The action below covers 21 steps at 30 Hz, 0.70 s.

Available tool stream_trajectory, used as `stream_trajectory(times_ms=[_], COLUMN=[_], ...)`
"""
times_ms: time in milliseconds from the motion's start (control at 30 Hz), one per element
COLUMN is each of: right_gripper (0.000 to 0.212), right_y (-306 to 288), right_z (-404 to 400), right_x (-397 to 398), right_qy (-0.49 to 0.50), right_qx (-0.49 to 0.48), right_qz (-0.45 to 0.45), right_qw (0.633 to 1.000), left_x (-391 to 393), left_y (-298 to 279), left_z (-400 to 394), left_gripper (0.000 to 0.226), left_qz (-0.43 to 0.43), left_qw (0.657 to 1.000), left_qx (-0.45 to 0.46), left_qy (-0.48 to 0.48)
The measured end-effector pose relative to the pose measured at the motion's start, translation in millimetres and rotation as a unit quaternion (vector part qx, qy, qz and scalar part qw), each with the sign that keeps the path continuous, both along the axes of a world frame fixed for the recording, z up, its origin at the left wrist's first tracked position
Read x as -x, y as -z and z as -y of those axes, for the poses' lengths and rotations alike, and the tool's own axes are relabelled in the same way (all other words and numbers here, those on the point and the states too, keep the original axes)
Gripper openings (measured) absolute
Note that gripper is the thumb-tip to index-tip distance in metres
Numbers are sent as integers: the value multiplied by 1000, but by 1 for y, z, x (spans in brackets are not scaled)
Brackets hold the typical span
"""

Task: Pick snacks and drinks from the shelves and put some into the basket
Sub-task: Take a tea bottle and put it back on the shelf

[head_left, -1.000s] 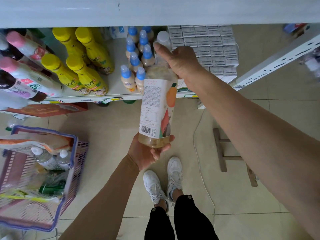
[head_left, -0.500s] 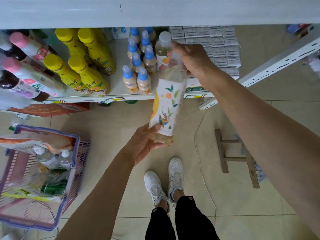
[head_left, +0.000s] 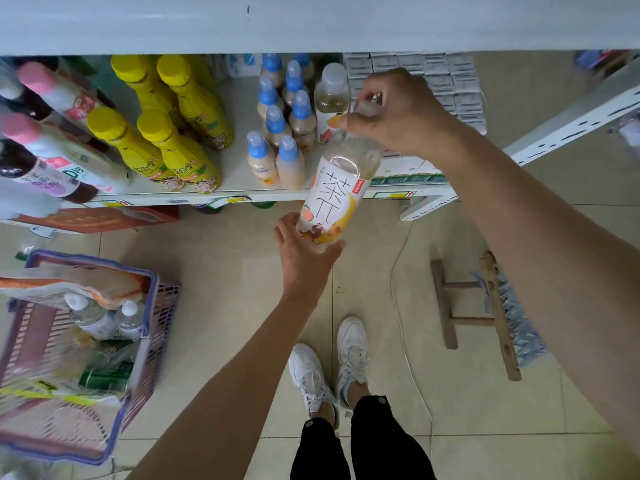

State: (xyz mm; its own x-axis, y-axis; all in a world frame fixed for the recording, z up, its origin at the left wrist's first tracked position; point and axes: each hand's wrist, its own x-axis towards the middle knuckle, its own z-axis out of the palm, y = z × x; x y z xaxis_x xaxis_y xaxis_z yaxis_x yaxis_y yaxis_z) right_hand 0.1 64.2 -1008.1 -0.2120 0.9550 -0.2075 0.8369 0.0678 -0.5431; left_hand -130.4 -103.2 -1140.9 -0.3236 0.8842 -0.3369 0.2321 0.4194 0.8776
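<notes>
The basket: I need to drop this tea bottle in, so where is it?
In the head view the basket sits on the floor at lower left, below the shelf, left of the left hand.

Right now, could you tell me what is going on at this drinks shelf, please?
A person holds a tea bottle with both hands in front of the shelf. The right hand grips its cap end, and the left hand cups its base. The bottle is tilted, label facing up. The basket stands on the floor to the left, already holding water bottles and packets.
</notes>
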Motion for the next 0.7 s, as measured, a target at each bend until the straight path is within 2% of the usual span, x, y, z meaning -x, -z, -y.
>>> stream_trajectory(times_ms=[200,300,400,500,633,700], right_gripper=[37,37,36,36,36,35], right_y=[1,8,19,27,35,40], right_z=[2,2,3,3,0,-1], right_x=[10,13,16,22,29,31], right_qy=[-62,-92,-101,-100,-100,-96], right_qx=[-54,-61,-79,-89,-97,-101], right_qz=[6,8,18,30,44,51], right_qw=[997,994,992,991,989,989], left_x=[-4,-1,2,2,-1,2], left_y=[9,14,19,12,-4,-5], left_z=[-31,-45,-58,-72,-84,-90], left_gripper=[69,64,70,65,32,33], left_qz=[2,49,86,161,316,344], left_qw=[999,994,987,970,924,916], left_qx=[35,100,135,184,209,196], left_qy=[4,8,16,5,-48,-61])
